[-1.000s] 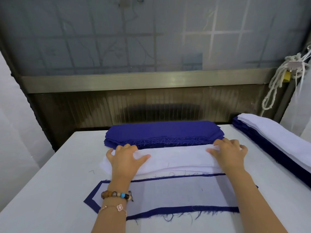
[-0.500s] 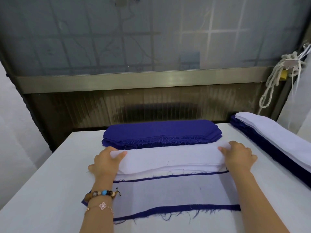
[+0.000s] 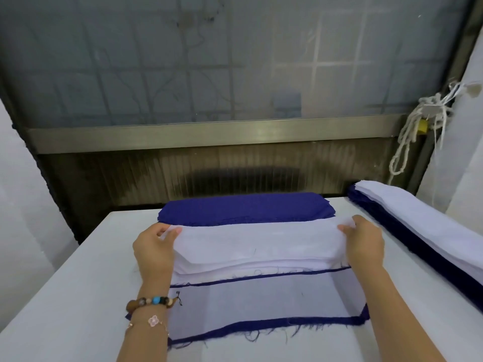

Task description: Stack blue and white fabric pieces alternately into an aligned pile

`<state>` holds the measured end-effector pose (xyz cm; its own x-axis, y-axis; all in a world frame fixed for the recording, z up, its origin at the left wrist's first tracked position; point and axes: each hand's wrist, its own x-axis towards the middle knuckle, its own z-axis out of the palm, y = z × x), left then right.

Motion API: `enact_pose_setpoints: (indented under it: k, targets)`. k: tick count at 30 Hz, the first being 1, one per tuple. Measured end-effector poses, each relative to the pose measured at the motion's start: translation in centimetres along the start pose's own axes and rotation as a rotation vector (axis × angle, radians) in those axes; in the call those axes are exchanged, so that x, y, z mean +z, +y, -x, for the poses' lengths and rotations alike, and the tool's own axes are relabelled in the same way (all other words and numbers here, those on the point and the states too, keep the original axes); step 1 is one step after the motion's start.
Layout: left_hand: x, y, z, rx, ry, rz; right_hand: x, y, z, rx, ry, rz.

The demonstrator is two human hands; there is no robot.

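White tabletop [image 3: 65, 283] fills your view, a dark wall panel behind. Far right sits the finished blue-and-white pile [image 3: 428, 231]; the blue stack [image 3: 245, 209] lies ahead, the white stack [image 3: 256, 254] just before it. Your hands have slid out from the stack's top to its ends, so the top white piece [image 3: 256, 237] is coming free. Left hand [image 3: 154, 250] and right hand [image 3: 364, 244] each pinch an end, grip narrow. Nearest you, the started blue-and-white layer [image 3: 261, 304] waits.

Single head-worn wide-angle view, looking forward and down, close over the white table [image 3: 78, 270], facing the wall
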<state>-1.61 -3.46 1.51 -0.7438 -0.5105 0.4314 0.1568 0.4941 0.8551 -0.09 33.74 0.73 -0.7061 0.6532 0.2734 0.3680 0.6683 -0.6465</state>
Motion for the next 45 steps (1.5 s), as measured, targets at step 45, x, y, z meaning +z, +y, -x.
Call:
enact_pose_setpoints:
  k: [45]
  targets:
    - [-8.0,-4.3,6.6,-0.018,-0.234,-0.232,-3.5,5.9,7.9,-0.117,-0.165,-0.145]
